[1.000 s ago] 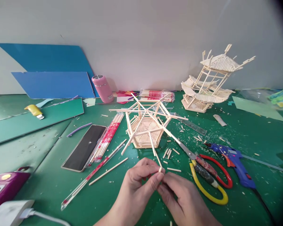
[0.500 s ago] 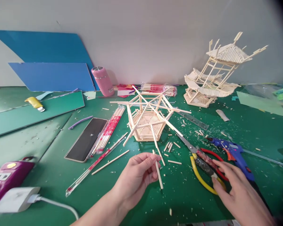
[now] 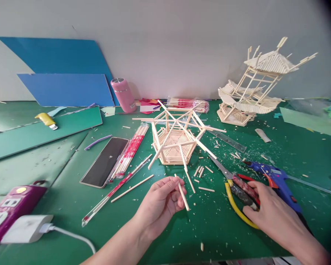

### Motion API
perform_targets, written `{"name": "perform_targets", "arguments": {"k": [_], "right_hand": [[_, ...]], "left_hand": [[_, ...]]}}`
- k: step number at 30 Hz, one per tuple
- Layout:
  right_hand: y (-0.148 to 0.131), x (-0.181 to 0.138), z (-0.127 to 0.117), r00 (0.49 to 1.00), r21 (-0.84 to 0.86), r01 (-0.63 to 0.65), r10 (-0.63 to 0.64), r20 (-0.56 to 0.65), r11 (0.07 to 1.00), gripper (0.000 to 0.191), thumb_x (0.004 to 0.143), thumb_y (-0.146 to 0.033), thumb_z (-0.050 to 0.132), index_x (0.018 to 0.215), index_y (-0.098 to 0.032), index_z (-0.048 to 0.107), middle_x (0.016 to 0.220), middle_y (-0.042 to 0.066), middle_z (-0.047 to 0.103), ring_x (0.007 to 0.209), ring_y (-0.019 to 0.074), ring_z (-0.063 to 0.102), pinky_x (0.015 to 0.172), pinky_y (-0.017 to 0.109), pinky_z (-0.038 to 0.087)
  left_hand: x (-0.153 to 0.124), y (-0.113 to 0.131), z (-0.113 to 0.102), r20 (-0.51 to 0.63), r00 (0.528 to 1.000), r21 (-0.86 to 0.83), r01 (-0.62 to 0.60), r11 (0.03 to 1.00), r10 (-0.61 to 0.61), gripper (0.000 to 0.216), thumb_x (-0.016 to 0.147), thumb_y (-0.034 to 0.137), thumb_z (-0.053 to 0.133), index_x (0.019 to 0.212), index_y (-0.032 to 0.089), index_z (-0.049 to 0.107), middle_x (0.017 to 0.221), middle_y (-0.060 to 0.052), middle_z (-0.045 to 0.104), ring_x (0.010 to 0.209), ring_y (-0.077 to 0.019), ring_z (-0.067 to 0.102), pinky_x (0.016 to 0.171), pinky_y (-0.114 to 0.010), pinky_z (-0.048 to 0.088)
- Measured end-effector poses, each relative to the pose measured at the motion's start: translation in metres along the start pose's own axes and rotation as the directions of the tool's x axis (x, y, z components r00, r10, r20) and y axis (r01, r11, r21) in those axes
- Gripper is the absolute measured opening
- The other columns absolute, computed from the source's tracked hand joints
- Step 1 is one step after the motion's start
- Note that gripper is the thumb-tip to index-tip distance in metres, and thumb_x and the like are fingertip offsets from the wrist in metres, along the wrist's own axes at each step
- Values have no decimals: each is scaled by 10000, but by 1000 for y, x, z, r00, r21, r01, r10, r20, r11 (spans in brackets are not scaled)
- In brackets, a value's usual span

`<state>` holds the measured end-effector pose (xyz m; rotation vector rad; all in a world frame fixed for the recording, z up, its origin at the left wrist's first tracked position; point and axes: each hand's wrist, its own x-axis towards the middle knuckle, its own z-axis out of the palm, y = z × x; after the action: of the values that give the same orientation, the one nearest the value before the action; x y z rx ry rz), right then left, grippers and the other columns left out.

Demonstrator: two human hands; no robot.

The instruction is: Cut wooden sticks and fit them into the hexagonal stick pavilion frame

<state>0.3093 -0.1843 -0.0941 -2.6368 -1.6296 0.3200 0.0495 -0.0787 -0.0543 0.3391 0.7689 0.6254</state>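
Observation:
My left hand [image 3: 161, 202] is closed, pinching a short wooden stick [image 3: 183, 197] between thumb and fingers, the stick slanting down to the right. In front of it stands a hexagonal stick frame [image 3: 176, 147] with a slatted base and long sticks crossing over its top. My right hand [image 3: 273, 213] is closed around the handles of the scissors [image 3: 223, 169], which lie on the table with their blades toward the frame. The red loop is mostly covered by my fingers, while part of the yellow one shows. Beside that hand lies a blue glue gun [image 3: 276, 178].
A tiered stick pavilion [image 3: 249, 88] stands at the back right. Left of the frame lie packed sticks [image 3: 132, 149], a phone [image 3: 105, 162] and a loose stick [image 3: 132, 188]. A pink bottle [image 3: 124, 95] and blue boards [image 3: 66, 90] stand behind. Cut stick pieces [image 3: 206, 189] litter the table.
My right hand has moved inward and closed on the scissors' handles. My left hand has shifted slightly left and turned the stick a little. The whole view has slid slightly to the right.

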Motion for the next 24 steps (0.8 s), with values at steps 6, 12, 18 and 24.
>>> {"name": "perform_targets", "arguments": {"k": [6, 12, 18, 24], "right_hand": [[7, 1, -8, 1000, 141, -4, 4, 0, 990, 366, 655, -284, 512, 1008, -193, 482, 961, 110, 623, 806, 265, 637, 652, 362, 500], [11, -10, -9, 1000, 591, 7, 8, -23, 807, 311, 652, -400, 637, 882, -215, 540, 761, 25, 669, 671, 211, 665, 547, 254, 541], [-17, -20, -7, 993, 836, -25, 109, -42, 548, 326, 624, -437, 694, 826, -197, 603, 726, 33, 691, 664, 211, 684, 606, 248, 574], [-31, -33, -6, 992, 815, 125, -76, -100, 566, 360, 654, -448, 668, 923, -218, 601, 741, 33, 703, 608, 199, 680, 539, 234, 574]], "left_hand": [[1, 0, -1, 19, 1000, -2, -6, 1000, 6, 135, 808, 193, 569, 752, 84, 625, 626, -42, 613, 435, -58, 523, 463, -174, 434], [0, -2, 2, 9, 1000, 50, -15, 999, 14, 132, 809, 209, 576, 748, 98, 615, 608, -29, 614, 460, -68, 547, 483, -173, 423], [-11, -4, 16, 90, 973, 441, -232, 867, 214, 205, 817, 278, 565, 697, 118, 610, 570, -17, 598, 520, -106, 567, 568, -220, 420], [-18, -9, 13, 173, 919, 727, -362, 584, 354, 204, 831, 307, 523, 766, 145, 629, 727, -54, 625, 564, -122, 504, 541, -234, 407]]}}
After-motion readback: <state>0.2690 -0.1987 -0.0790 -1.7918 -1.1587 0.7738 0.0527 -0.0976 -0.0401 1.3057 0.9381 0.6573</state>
